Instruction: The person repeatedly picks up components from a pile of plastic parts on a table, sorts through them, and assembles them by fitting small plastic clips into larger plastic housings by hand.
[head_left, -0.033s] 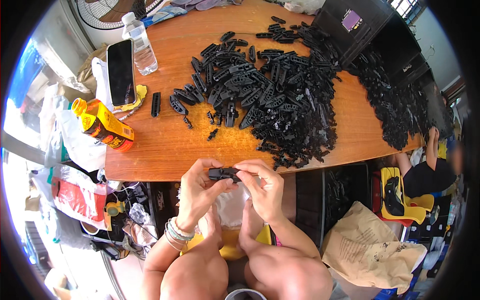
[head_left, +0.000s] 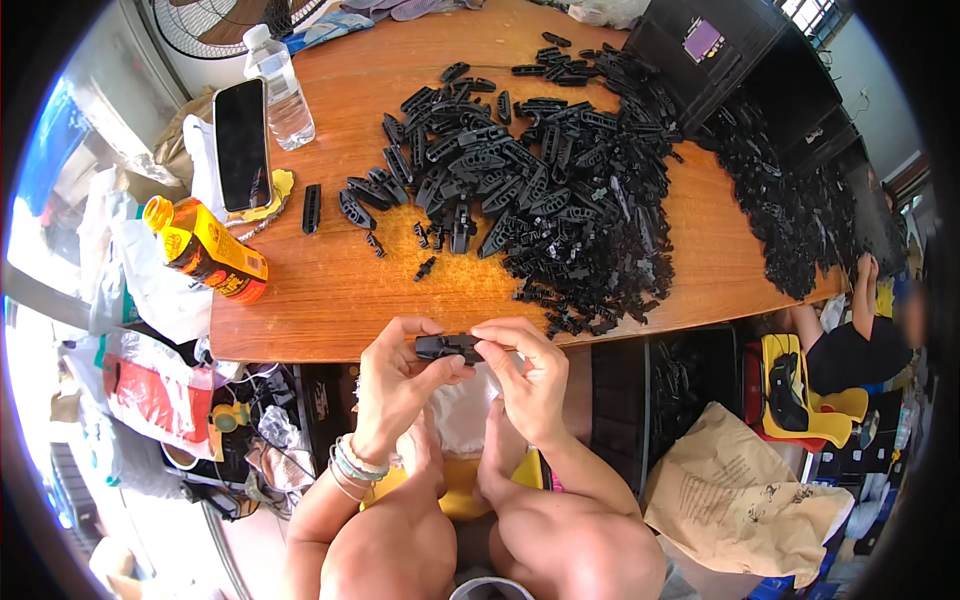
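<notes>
Just off the near edge of the wooden table, a small black plastic part [head_left: 447,347] is held between both hands. My left hand [head_left: 400,375] pinches its left end with thumb and fingers. On its right end, the thumb and fingertips of my right hand [head_left: 525,375] are closed. The fingers cover parts of it, so its full shape is hidden. A large heap of similar long black plastic parts [head_left: 500,165] lies on the table beyond my hands. Smaller black pieces [head_left: 595,270] form the heap's near right side, and a few loose ones [head_left: 425,268] lie left of them.
On the table's left stand an orange-capped drink bottle [head_left: 215,250], an upright phone [head_left: 242,145] and a clear water bottle [head_left: 280,90]. Black crates [head_left: 705,55] and another dark heap [head_left: 775,210] are at right. Brown paper [head_left: 740,490] lies lower right; another person [head_left: 860,340] sits far right.
</notes>
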